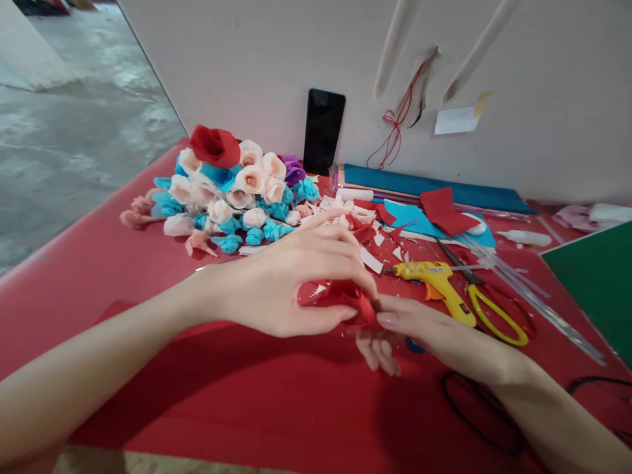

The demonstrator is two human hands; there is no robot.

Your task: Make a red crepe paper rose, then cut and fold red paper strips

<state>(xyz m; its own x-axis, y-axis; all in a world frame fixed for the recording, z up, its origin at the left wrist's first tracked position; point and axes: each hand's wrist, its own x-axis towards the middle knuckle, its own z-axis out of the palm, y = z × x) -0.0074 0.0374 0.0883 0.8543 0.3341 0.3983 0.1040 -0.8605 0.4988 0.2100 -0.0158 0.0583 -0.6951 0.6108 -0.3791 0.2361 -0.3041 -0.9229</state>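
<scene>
A curled piece of red crepe paper [363, 311] is held between my two hands above the red tabletop. My left hand [316, 280] arches over it, thumb below and fingers above, closed on its edge. From the right, my right hand [402, 329] pinches the same paper between thumb and fingertips, with its other fingers curled beneath. Part of the red paper is hidden behind my left fingers. Beyond my hands lies a pile of paper flowers [251, 181] in white, blue and pink, with one large red flower [215, 146] on top.
A yellow glue gun [439, 283] and yellow-handled scissors [496, 316] lie right of my hands. Paper scraps [378, 240], blue paper sheets [419, 220] and a small white bottle [524, 237] are behind. A black phone [323, 130] leans against the white wall. A black cable [476, 415] is near my right forearm.
</scene>
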